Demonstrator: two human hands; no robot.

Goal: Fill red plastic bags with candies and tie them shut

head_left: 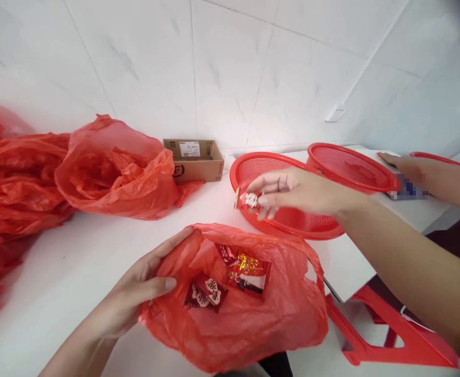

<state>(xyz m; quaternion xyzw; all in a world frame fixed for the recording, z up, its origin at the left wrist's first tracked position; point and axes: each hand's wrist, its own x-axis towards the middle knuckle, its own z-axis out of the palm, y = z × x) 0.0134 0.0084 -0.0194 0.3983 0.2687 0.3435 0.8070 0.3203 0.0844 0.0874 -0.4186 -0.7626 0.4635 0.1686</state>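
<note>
My left hand (147,283) grips the left rim of a red plastic bag (277,314), thumb inside and fingers outside, so its mouth gapes upward. Inside lie a dark red wrapped packet (206,293) with pale lettering, a red and gold packet (249,275) and a smaller red one partly beneath it. Above the bag's far edge, my right hand (275,193) pinches a small red wrapped candy (248,200) with white lettering and a gold end. Just behind that hand is a red mesh basket (320,225), partly hidden by my forearm.
A second red basket (348,162) stands farther right, near another person's hand (401,163). On the left of the white table (76,272) are an open red bag (135,201) and heaped red bags (18,178). A cardboard box (198,170) sits by the wall; a red stool (403,335) is lower right.
</note>
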